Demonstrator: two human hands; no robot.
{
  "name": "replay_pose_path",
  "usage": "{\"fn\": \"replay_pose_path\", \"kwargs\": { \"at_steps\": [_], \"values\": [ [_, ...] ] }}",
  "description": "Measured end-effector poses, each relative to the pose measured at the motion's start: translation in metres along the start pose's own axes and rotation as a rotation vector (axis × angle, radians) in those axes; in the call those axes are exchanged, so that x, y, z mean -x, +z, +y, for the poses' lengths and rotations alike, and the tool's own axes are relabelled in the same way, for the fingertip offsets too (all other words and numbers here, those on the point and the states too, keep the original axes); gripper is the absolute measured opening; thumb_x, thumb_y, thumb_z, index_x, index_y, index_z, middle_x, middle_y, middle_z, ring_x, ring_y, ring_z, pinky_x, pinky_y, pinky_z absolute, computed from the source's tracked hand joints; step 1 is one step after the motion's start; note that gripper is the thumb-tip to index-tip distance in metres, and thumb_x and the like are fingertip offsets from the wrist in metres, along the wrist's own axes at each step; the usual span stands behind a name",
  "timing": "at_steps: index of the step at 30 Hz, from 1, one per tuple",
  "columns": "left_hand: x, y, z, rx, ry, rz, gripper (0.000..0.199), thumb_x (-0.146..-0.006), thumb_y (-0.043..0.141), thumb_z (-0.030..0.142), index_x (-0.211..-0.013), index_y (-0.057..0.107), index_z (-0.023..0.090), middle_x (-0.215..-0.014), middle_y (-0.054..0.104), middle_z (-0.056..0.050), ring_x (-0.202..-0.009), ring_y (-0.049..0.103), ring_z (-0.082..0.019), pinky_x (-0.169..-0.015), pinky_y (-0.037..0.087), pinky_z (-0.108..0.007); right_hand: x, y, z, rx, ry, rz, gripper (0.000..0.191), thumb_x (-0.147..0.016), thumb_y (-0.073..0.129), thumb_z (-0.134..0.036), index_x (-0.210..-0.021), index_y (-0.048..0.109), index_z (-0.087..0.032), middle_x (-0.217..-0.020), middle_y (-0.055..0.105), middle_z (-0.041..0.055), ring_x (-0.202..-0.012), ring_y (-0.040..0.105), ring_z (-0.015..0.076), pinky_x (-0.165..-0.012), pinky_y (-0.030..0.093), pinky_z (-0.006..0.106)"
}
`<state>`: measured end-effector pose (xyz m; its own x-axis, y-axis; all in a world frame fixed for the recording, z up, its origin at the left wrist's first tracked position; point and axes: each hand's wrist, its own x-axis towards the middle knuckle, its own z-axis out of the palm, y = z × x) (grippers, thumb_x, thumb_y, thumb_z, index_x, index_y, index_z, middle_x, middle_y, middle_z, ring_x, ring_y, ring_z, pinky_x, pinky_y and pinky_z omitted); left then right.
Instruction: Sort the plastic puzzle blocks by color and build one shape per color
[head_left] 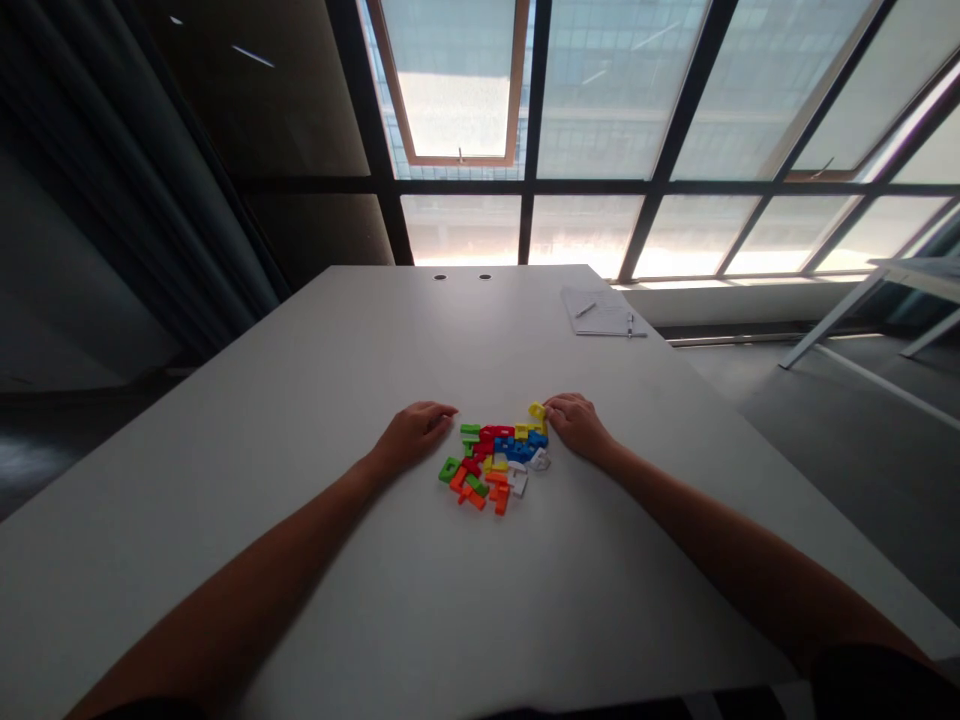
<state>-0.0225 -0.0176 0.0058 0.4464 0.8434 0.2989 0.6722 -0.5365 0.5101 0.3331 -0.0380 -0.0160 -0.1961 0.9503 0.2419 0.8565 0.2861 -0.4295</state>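
Small plastic blocks in several colours lie in a loose cluster on the white table (495, 590). Among them are red blocks (496, 432), blue blocks (519, 448), green blocks (449, 470), orange blocks (500, 497) and white blocks (517, 480). My left hand (417, 432) rests on the tabletop left of the cluster, fingers stretched out and thumb apart, holding nothing. At the cluster's upper right, my right hand (577, 422) has its fingertips closed on a yellow block (537, 410). Its palm side is hidden.
Sheets of paper (596, 312) with a pen (586, 309) on top lie near the far right table edge. Two round holes (440, 277) sit at the far edge. Windows (457, 90) stand beyond, a curtain (135, 180) hangs left, and another table (919, 275) stands right.
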Motion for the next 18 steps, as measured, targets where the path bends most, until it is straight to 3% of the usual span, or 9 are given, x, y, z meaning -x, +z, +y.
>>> {"fn": "replay_pose_path", "kwargs": {
  "at_steps": [5, 11, 15, 18],
  "values": [
    [0.0036, 0.0089, -0.0041, -0.071, 0.08, 0.019, 0.034, -0.103, 0.051, 0.038, -0.118, 0.078, 0.022, -0.114, 0.079, -0.008, -0.106, 0.072, -0.025, -0.099, 0.055, -0.041, -0.0019, 0.0006, -0.0022, 0.079, 0.075, -0.006, 0.031, -0.108, 0.049, -0.03, -0.109, 0.079, -0.024, -0.124, 0.074, 0.0096, -0.118, 0.064, 0.026, -0.1, 0.043, 0.037],
    [0.0037, 0.011, -0.0003, -0.131, 0.152, -0.015, 0.034, -0.106, 0.049, 0.036, -0.119, 0.077, 0.022, -0.117, 0.078, -0.009, -0.108, 0.07, -0.026, -0.099, 0.054, -0.042, -0.0005, 0.0032, 0.0002, 0.03, 0.035, 0.087, 0.026, -0.104, 0.055, -0.027, -0.107, 0.081, -0.025, -0.118, 0.076, 0.0094, -0.113, 0.065, 0.0271, -0.103, 0.046, 0.04],
    [0.0033, 0.0111, -0.0019, -0.14, 0.158, -0.003, 0.032, -0.105, 0.05, 0.036, -0.117, 0.077, 0.023, -0.117, 0.077, -0.008, -0.108, 0.07, -0.025, -0.099, 0.054, -0.041, 0.0031, 0.0019, 0.0005, -0.038, -0.112, 0.202, 0.036, -0.103, 0.051, -0.021, -0.131, 0.074, -0.022, -0.132, 0.072, 0.0122, -0.122, 0.064, 0.027, -0.109, 0.048, 0.043],
    [0.0027, 0.0107, -0.0017, -0.147, 0.161, -0.005, 0.031, -0.105, 0.051, 0.036, -0.116, 0.077, 0.024, -0.116, 0.077, -0.008, -0.108, 0.07, -0.025, -0.098, 0.054, -0.041, 0.0077, 0.0013, -0.003, -0.031, -0.29, 0.16, 0.042, -0.106, 0.046, -0.02, -0.14, 0.069, -0.027, -0.147, 0.066, 0.0093, -0.13, 0.06, 0.0267, -0.112, 0.046, 0.046]
  ]
}}
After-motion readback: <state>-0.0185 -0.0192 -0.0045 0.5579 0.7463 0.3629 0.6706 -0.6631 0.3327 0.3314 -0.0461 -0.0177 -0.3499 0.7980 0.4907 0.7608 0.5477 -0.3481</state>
